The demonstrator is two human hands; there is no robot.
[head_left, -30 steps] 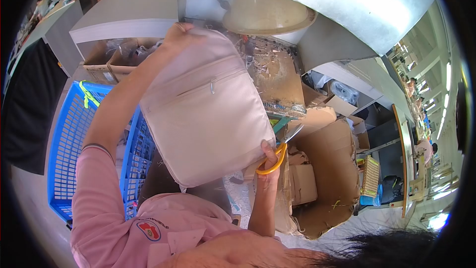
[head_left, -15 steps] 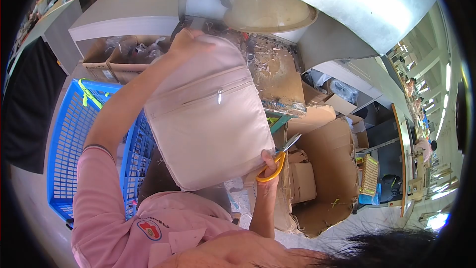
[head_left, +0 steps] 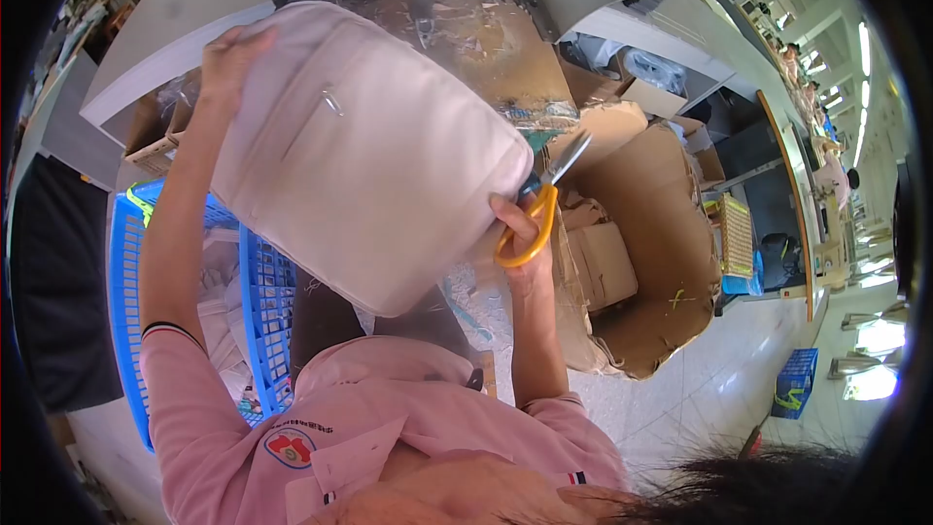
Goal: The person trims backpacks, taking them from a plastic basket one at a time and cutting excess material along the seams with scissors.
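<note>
A pale pinkish-beige fabric bag piece [head_left: 389,165] with a zip pocket hangs tilted between my hands in front of my body. My left hand [head_left: 231,63] is closed on its upper left edge, the thumb over the fabric. At the right corner, my right hand [head_left: 526,226] pinches the edge between thumb and fingers. The same hand carries scissors [head_left: 570,159], with the orange handles around its fingers. Their blades point up and right, beside the fabric, and look nearly closed. The back of the piece is hidden.
A blue plastic basket [head_left: 129,301] with pale fabric pieces stands at my left. To the right is a large open cardboard box [head_left: 671,233] with beige pieces inside. Ahead lies a worn, cardboard-covered work surface [head_left: 496,58]. A yellow woven basket [head_left: 736,233] stands farther right.
The bag piece has turned, its zip end swinging left with my left hand. My right hand has risen with the corner and scissors. The whole view has shifted too.
</note>
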